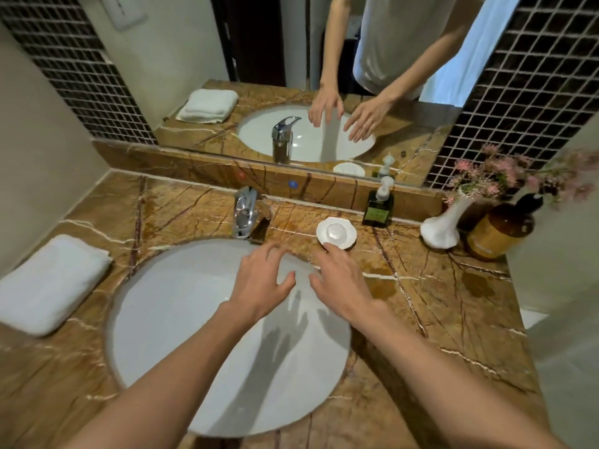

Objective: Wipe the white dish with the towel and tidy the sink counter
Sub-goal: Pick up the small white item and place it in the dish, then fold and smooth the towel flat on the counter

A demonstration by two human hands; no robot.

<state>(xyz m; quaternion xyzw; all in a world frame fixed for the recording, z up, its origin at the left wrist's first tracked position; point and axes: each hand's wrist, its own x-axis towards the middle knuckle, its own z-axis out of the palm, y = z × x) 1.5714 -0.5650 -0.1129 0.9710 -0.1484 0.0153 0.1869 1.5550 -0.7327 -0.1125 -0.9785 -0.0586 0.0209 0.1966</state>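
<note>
Both hands hang over the basin with nothing in them, fingers spread and loosely curled. The dish [336,233] sits just beyond the right hand [340,280], its near rim almost at that hand's fingertips [327,251]; whether they touch it I cannot tell. The left hand [259,280] is farther off, with the dish up and to the right of its fingers. So the right hand looks the likelier one to take it.

The dish is small, white and round with a wavy rim, so it has no real long axis. A pale round soap [334,230] rests in its middle.

The towel [48,283], folded and white, lies well away to the left of the left hand's fingers, on the counter [421,296] beyond the sink [155,303].
</note>
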